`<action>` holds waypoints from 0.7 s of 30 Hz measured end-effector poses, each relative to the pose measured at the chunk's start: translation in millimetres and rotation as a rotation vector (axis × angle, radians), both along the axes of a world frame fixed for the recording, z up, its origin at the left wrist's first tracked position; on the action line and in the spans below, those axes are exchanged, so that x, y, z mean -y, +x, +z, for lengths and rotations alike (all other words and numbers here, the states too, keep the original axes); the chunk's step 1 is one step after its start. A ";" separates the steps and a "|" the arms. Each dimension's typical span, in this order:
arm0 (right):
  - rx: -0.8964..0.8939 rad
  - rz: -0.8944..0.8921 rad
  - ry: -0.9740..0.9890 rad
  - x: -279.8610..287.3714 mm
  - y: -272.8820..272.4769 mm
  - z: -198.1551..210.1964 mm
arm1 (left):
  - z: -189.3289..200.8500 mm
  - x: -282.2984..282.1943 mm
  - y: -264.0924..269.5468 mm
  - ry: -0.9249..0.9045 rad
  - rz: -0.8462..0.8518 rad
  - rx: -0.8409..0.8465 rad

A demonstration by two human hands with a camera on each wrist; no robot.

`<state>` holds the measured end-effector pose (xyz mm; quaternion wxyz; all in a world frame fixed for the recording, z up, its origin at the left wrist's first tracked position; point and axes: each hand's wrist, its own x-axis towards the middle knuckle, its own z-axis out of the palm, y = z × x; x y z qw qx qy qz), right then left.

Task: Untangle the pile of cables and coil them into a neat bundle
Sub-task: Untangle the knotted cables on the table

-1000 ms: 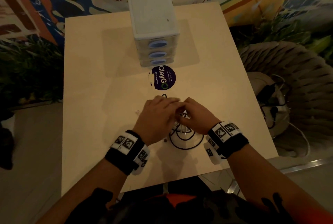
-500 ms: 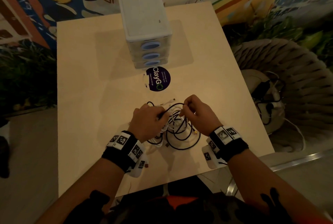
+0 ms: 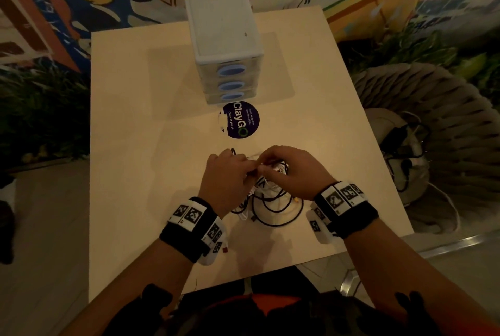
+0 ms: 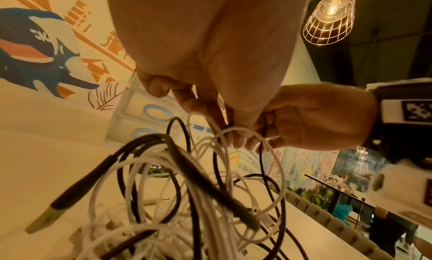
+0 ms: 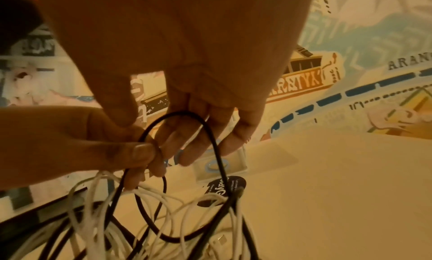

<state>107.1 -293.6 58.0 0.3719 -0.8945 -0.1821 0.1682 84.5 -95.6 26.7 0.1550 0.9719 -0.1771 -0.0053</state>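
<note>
Cables [image 3: 266,200] lifted again, hands [image 3: 259,170] closer together than before

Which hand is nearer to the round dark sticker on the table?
Left, narrowly. The left hand is just below the sticker, slightly left; the right hand is below and further right. Both pinch the cables.

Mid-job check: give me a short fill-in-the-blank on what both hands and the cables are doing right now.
1. Both hands pinch strands above the cable pile, which holds white and ____ cables.
2. The left hand and right hand meet ____ the pile.
3. The round sticker lies in front of the ____ drawer unit.

Missing: black; above; white
</note>
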 end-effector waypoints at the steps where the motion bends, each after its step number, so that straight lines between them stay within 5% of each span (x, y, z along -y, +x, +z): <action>1: -0.015 0.009 -0.030 -2.3 3.2 0.7 | -0.4 1.2 -1.5 -0.008 0.020 -0.018; 6: 0.006 0.035 -0.044 -0.3 5.2 -1.4 | -12.5 -1.9 -9.5 0.073 0.129 -0.180; 10: 0.122 -0.183 0.046 4.8 5.2 -8.3 | -20.1 -8.3 -10.4 0.103 0.140 -0.165; 14: 0.146 -0.245 -0.077 11.1 7.1 -21.7 | -17.7 -11.9 -6.9 0.068 0.116 -0.105; 18: 0.284 -0.067 -0.160 8.5 3.6 -11.1 | -16.1 -8.2 -9.6 0.084 0.031 -0.043; 21: 0.218 0.128 -0.275 -11.1 3.1 -2.8 | -13.6 -2.6 -10.1 0.085 0.043 -0.050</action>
